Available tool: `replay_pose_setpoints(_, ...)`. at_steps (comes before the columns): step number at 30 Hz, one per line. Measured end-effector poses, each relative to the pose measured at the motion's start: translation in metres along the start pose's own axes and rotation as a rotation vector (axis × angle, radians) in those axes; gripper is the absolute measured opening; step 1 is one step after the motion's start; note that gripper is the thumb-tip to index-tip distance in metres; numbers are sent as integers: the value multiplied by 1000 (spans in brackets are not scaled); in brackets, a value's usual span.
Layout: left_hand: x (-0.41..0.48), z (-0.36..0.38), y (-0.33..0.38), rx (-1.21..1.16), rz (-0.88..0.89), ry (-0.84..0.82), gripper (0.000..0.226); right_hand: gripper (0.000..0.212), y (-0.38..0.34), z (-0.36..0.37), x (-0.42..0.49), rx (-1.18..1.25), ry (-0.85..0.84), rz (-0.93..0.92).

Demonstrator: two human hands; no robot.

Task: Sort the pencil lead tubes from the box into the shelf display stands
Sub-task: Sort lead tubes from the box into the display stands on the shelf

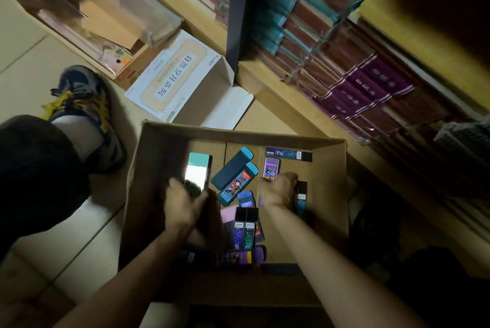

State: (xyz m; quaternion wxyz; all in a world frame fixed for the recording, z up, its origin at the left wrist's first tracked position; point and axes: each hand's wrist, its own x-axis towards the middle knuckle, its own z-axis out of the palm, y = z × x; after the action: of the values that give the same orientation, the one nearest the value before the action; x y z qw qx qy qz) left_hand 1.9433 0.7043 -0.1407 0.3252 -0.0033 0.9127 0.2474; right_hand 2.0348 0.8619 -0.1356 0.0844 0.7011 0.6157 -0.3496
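Pale floor tiles carry an open cardboard box (265, 135), set against a wooden shelf (265, 81) of stacked notebooks (371, 81). Both hands reach down inside the box.

The left hand (185, 203) is blurred, with its fingers curled round the near end of a glossy flat case (198, 171), which stretches away from it along the box floor. The right hand (278, 189) is knuckles up, and its fingers bend down over the near end of a purple tube (271, 167), gripping it there.

Two teal tubes (238, 185) lie side by side at a slant between the hands, nearer the left one. Just beyond the purple tube, past the right fingertips, a dark tube (287, 154) lies crosswise. A black-and-teal tube (301, 199) sits just beside the right wrist, on its outer side. Between the forearms, a pair of dark tubes (246, 229) lies parallel on other packs. A shoe (87, 105) rests on the tiles well to the left of the left hand.
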Motion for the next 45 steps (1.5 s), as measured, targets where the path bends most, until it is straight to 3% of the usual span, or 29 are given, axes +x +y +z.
replay_pose_setpoints(5,-10,4,16,-34,399,-73,50,32,29,-14,-11,250,-203,-115)
replay_pose_setpoints(8,-11,20,32,113,520,-84,55,31,56,-8,-28,143,-230,-187)
replay_pose_setpoints(13,-8,38,39,378,444,-55,61,32,76,8,-55,177,-183,-100)
replay_pose_setpoints(18,0,36,38,214,407,-62,69,42,74,18,-66,94,-162,-113)
replay_pose_setpoints(22,10,34,44,322,413,-141,74,57,71,21,-65,114,-192,-44)
replay_pose_setpoints(27,14,38,53,402,421,-333,57,52,70,22,-56,49,-243,-4)
replay_pose_setpoints(32,12,33,50,258,411,-420,51,35,72,20,-52,175,-308,39)
replay_pose_setpoints(38,6,13,48,-186,221,-465,43,27,81,-5,-49,457,-369,102)
replay_pose_setpoints(41,-4,5,48,-444,98,-551,42,23,76,-25,-46,575,-348,76)
replay_pose_setpoints(45,-27,6,53,-556,88,-699,41,21,52,-52,-51,717,-422,-2)
